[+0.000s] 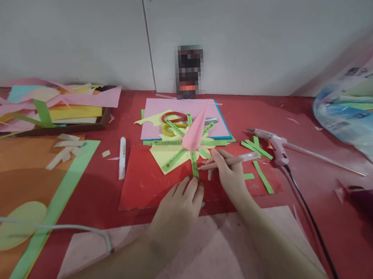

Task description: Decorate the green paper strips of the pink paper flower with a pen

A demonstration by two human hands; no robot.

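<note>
My right hand (233,174) is closed round a pale pink pen (231,161), its tip on a green paper strip (194,164) that bears dark markings. My left hand (180,202) rests on the red board, fingers extended, its fingertips touching the lower end of that strip. The strip belongs to a paper piece with a pink paper cone (195,133) in the middle. Other green strips with written marks and stars spread out from the cone over a pale yellow paper shape (159,155). The piece lies partly on the red board (142,187).
Scissors with red and yellow handles (174,117) lie on pink sheets (154,112) behind. A pink glue gun (277,147) and loose green strips (263,177) are at right. A white marker (122,158) lies left, near a paper-filled tray (101,123). A plastic bag (344,110) stands far right.
</note>
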